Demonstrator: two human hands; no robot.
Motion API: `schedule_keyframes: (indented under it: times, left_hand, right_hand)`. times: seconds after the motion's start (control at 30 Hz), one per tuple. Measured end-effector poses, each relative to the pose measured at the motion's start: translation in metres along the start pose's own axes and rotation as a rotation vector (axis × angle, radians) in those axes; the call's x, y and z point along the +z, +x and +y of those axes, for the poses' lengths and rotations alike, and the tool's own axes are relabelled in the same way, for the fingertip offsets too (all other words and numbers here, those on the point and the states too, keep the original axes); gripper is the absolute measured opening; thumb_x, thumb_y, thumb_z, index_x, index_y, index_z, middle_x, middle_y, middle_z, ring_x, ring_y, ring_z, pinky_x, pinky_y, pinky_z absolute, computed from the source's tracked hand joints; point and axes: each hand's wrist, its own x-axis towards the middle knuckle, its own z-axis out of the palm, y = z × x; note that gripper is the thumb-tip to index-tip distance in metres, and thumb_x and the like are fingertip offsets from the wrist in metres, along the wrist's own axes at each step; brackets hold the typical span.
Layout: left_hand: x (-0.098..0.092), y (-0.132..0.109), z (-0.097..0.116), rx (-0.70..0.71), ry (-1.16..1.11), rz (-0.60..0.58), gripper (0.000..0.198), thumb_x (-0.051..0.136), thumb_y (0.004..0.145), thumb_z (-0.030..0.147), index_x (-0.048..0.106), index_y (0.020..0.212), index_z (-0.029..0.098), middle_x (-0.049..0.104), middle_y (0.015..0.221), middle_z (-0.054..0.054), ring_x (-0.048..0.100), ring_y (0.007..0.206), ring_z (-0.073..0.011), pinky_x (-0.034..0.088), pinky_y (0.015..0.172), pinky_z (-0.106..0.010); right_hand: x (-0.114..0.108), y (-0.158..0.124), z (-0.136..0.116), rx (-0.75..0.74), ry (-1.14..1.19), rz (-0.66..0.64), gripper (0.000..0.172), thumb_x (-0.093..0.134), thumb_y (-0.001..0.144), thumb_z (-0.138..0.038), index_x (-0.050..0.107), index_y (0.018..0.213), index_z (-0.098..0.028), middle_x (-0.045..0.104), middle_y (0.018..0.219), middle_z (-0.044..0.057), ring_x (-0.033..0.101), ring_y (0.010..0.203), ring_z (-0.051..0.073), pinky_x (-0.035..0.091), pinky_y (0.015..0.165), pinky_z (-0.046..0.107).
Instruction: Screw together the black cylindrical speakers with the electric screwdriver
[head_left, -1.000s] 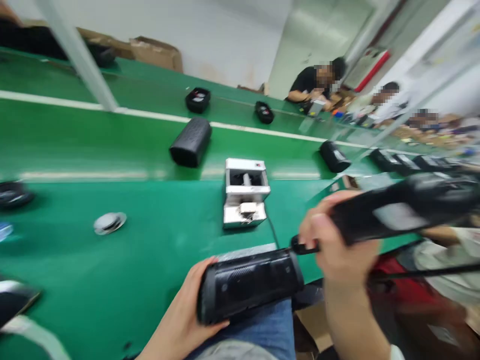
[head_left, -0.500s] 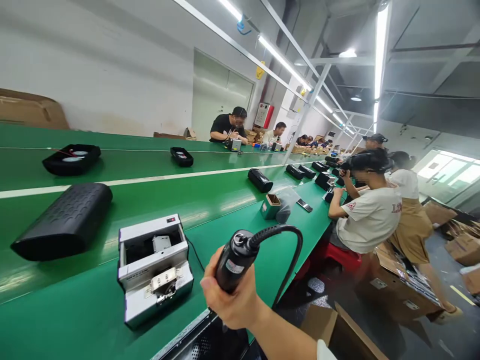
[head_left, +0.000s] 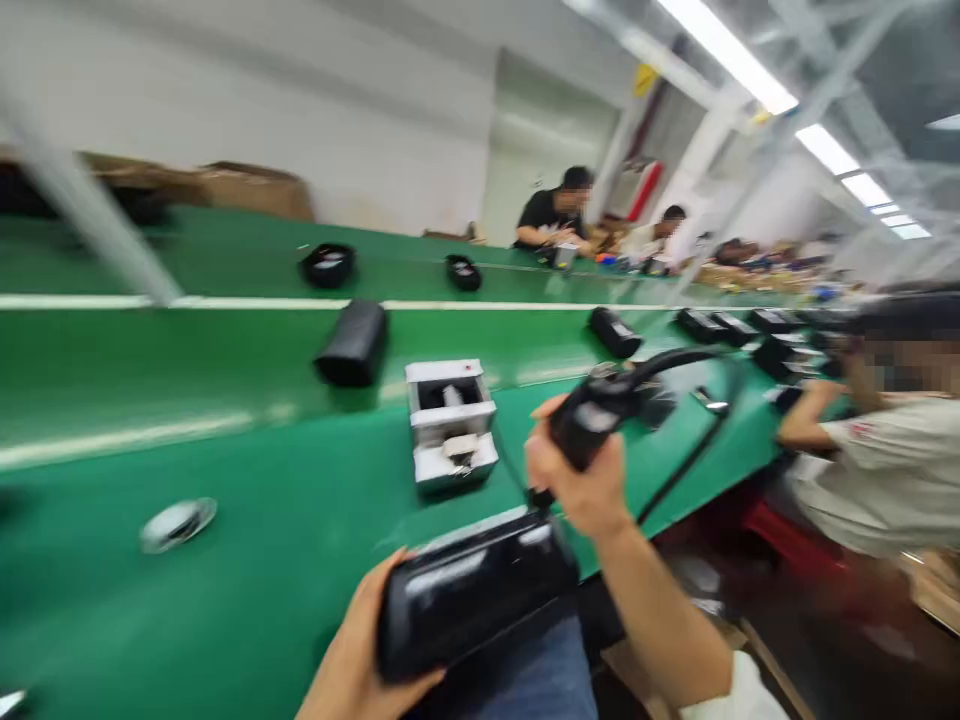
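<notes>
Low in the head view, my left hand (head_left: 360,650) is wrapped round the left end of a glossy black speaker housing (head_left: 472,590), which tilts over the bench edge above my lap. My right hand (head_left: 585,480) grips a black electric screwdriver (head_left: 592,420) from whose top a thick cable loops to the right. Its lower end points down at the housing's upper right corner; blur hides whether the tip touches. Just beyond the housing stands a white screw feeder (head_left: 431,463).
A shiny oval piece (head_left: 178,525) lies on the green bench (head_left: 270,570) at left. Black housings (head_left: 352,345) (head_left: 615,332) rest farther back along the line. Close on the right sits a co-worker (head_left: 885,450); another person (head_left: 555,215) works across the bench.
The view has swung left and down. My left hand has come into view holding the black speaker housing, and the screwdriver in my right hand is now over that housing's right end.
</notes>
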Motion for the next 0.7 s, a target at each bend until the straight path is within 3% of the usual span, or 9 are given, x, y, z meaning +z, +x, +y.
schedule_keyframes:
  times: [0.07,0.13,0.27,0.37,0.5,0.7]
  left_hand:
    - [-0.004,-0.006,0.002,-0.011,-0.039,-0.094,0.108,0.098,0.072,0.017,0.047,0.166,0.031,0.061,0.169,-0.013,0.064,0.156,-0.0429,0.052,0.134,-0.064]
    - [-0.007,-0.005,0.005,-0.030,-0.067,-0.125,0.117,0.103,0.069,0.015,0.044,0.169,0.031,0.058,0.171,-0.016,0.061,0.158,-0.0425,0.049,0.136,-0.064]
    - [-0.008,-0.003,0.010,-0.043,-0.085,-0.137,0.126,0.108,0.067,0.016,0.038,0.171,0.030,0.054,0.172,-0.018,0.057,0.161,-0.0437,0.047,0.137,-0.065]
    - [-0.009,-0.004,0.012,-0.036,-0.099,-0.155,0.126,0.108,0.070,0.019,0.036,0.173,0.030,0.052,0.173,-0.020,0.055,0.163,-0.0456,0.046,0.137,-0.067]
    - [-0.009,-0.004,0.010,-0.035,-0.117,-0.166,0.126,0.109,0.069,0.021,0.037,0.173,0.030,0.050,0.174,-0.020,0.053,0.164,-0.0465,0.046,0.137,-0.067]
    - [-0.009,-0.003,0.010,-0.031,-0.108,-0.160,0.125,0.109,0.071,0.022,0.036,0.173,0.030,0.051,0.174,-0.020,0.054,0.164,-0.0455,0.046,0.138,-0.065]
  right_hand:
    - [0.003,0.011,-0.010,-0.042,0.053,0.017,0.030,0.084,0.101,-0.020,0.070,0.128,-0.022,0.065,0.073,-0.007,0.058,0.051,0.009,0.052,0.051,0.020]
    - [0.012,0.029,-0.016,-0.194,0.060,0.053,0.039,0.083,0.098,-0.013,0.070,0.134,-0.021,0.063,0.072,-0.008,0.056,0.049,0.011,0.052,0.048,0.024]
    - [0.044,0.057,-0.007,-0.397,0.105,0.136,0.026,0.082,0.089,-0.012,0.064,0.105,-0.022,0.060,0.068,-0.009,0.052,0.042,0.012,0.046,0.042,0.026]
    - [0.063,0.067,0.015,-0.382,0.035,0.155,0.020,0.080,0.089,-0.017,0.063,0.098,-0.022,0.060,0.067,-0.009,0.056,0.043,0.013,0.049,0.042,0.027]
    - [0.070,0.068,0.038,-0.299,-0.067,0.164,0.019,0.079,0.091,-0.023,0.064,0.103,-0.022,0.061,0.067,-0.008,0.060,0.045,0.014,0.049,0.045,0.029]
    - [0.070,0.070,0.040,-0.234,-0.128,0.223,0.025,0.078,0.088,-0.029,0.064,0.107,-0.022,0.060,0.067,-0.008,0.057,0.046,0.014,0.048,0.045,0.029]
